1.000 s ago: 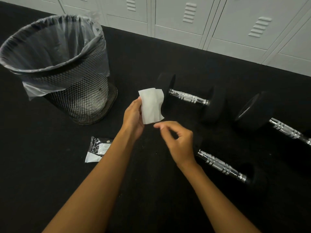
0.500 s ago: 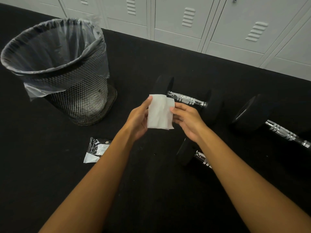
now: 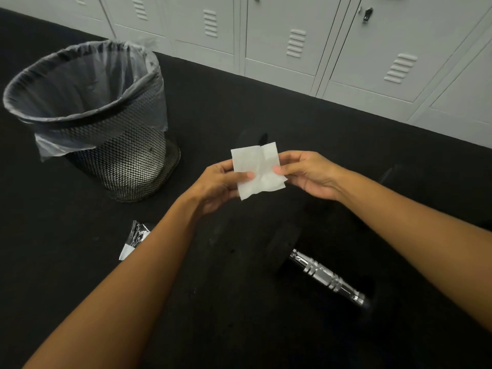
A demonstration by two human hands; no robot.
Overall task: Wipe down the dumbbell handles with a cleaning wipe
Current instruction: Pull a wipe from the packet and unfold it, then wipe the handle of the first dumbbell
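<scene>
Both hands hold the white cleaning wipe (image 3: pixel 257 170) in the air, up and to the right of the mesh waste bin (image 3: pixel 101 129). The left hand (image 3: pixel 218 185) pinches the left edge, the thumb lying on the front of the sheet and the other fingers behind it. The right hand (image 3: pixel 310 173) pinches the right edge with thumb and fingertips closed on it. The sheet is now spread wider than half a second ago, when it was a narrow folded strip (one second ago only the left hand had it, and the right hand was apart from it, below). Some creases show in the middle of the wipe.

One dumbbell (image 3: pixel 319 272) lies on the black floor (image 3: pixel 80 288) to the lower right of the bin, below the hands; its chrome handle (image 3: pixel 326 276) is uncovered and nothing touches it. The other dumbbells seen earlier are now mostly hidden behind the wipe and the right forearm, only dark shapes remain. A wipe packet (image 3: pixel 135 238) lies on the floor just below the bin, partly covered by the left forearm. Grey lockers (image 3: pixel 292 41) stand behind the bin, along the far edge of the floor.
</scene>
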